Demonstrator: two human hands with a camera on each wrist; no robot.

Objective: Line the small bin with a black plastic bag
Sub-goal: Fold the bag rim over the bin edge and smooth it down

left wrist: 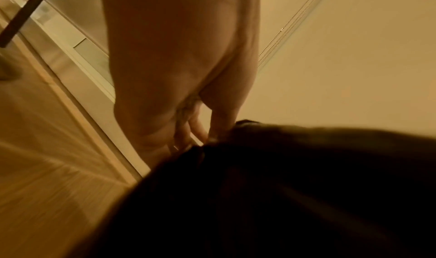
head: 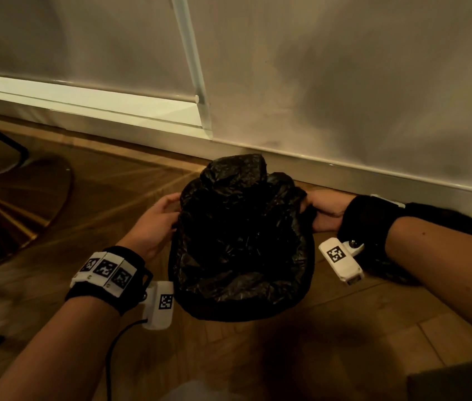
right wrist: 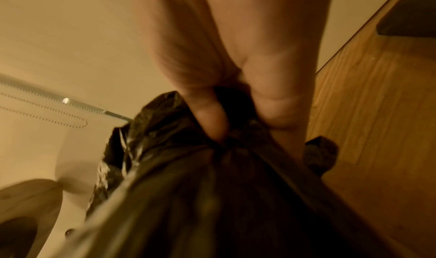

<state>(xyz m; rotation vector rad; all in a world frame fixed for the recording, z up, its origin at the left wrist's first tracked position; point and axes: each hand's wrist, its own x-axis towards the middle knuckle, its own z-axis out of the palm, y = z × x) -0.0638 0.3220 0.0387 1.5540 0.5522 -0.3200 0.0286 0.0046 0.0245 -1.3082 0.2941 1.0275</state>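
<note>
A crinkled black plastic bag [head: 240, 241] covers the small round bin [head: 243, 312] on the wooden floor, so only the bin's dark lower rim shows. The bag's far part stands up in a loose peak near the wall. My left hand [head: 159, 218] holds the bag's left edge with its fingers curled onto the plastic [left wrist: 306, 196]. On the other side my right hand [head: 324, 211] pinches a bunch of bag [right wrist: 224, 146] between thumb and fingers at the right edge.
A white wall with skirting board [head: 344, 169] runs just behind the bin. A chair base and its dark leg [head: 12, 198] stand at the left. A blind's bead chain [right wrist: 47, 116] hangs on the wall. A dark object [head: 460, 380] sits at the lower right.
</note>
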